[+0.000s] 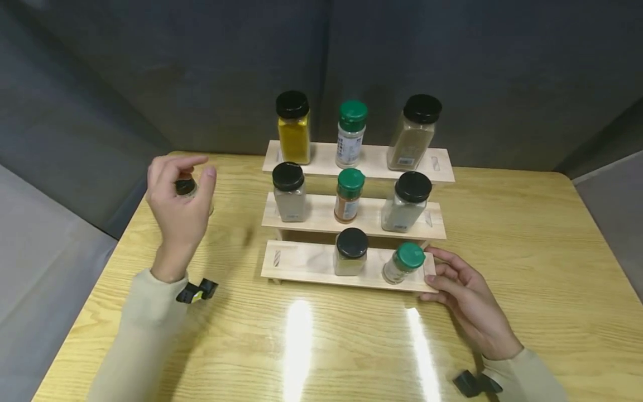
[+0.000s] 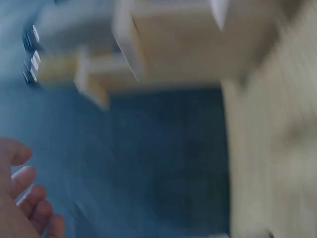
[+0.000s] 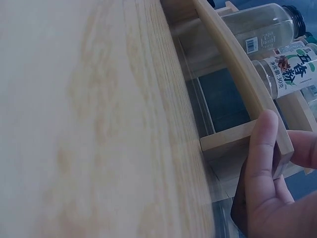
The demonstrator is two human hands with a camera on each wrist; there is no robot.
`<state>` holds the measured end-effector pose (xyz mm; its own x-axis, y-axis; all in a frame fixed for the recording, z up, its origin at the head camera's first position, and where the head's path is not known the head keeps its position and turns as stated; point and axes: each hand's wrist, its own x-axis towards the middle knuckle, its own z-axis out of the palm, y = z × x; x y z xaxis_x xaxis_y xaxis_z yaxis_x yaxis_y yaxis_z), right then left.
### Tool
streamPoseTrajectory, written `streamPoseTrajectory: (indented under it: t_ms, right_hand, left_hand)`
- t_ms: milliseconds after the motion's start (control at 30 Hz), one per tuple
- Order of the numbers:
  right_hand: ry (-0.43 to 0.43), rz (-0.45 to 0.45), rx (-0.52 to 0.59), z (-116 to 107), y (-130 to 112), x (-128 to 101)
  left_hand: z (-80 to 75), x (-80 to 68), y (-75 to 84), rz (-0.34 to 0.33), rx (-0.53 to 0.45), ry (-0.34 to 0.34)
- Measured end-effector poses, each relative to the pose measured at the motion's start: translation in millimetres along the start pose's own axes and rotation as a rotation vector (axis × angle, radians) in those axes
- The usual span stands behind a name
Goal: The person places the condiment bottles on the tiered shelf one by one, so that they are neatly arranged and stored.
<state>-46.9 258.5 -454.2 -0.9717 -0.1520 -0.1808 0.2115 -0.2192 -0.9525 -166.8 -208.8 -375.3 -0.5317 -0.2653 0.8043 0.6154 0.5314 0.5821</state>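
Note:
My left hand (image 1: pixel 198 170) is raised above the table's left side and grips a small black-capped jar (image 1: pixel 186 186), mostly hidden by my fingers. The left wrist view is blurred and shows only my fingertips (image 2: pixel 20 186) and the rack (image 2: pixel 168 44). My right hand (image 1: pixel 436 271) holds the right end of the lowest step of a three-step wooden rack (image 1: pixel 301 261); the thumb (image 3: pixel 261 144) presses its front edge and the fingers curl behind. Beside that hand a green-capped bottle (image 1: pixel 404 262) (image 3: pixel 287 74) leans on the lowest step, next to a black-capped jar (image 1: pixel 350 251).
The middle step carries three jars, including a green-capped one (image 1: pixel 349 195). On the top step stand a yellow jar (image 1: pixel 293 129), a green-capped bottle (image 1: pixel 350 134) and a large black-capped jar (image 1: pixel 414 134). The wooden table (image 1: pixel 527 251) backs onto grey partition walls (image 1: pixel 201 72).

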Motion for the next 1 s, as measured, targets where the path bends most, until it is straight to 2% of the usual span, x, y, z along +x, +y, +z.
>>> streamPoseTrajectory:
  t_ms: [67, 167, 300, 400, 600, 833, 1000]
  right_hand:
    - [0.001, -0.005, -0.002, 0, 0, 0]
    - [-0.003, -0.011, -0.004, -1, 0, 0]
    - [-0.005, -0.013, -0.005, -1, 0, 0]
    - [0.0, -0.009, -0.011, -1, 0, 0]
    - [0.008, -0.002, -0.015, 0, -1, 0]
    - [0.0, -0.009, -0.007, 1, -1, 0]
    - [0.005, 0.001, -0.011, 1, -2, 0]
  left_hand:
    - [-10.9, 3.4, -17.7, -0.061, 0.073, -0.03]
    - [-26.1, 2.1, -37.0, -0.163, 0.175, -0.123]
    - [-36.6, -3.7, -51.1, -0.32, 0.245, -0.249]
    - [-39.0, -7.0, -57.3, -0.422, 0.266, -0.304]
    - [-39.5, -10.8, -66.5, -0.512, 0.252, -0.323]
    - [-40.4, -14.0, -69.8, -0.563, 0.218, -0.271]
    - [-41.1, -14.4, -71.1, -0.616, 0.219, -0.266]
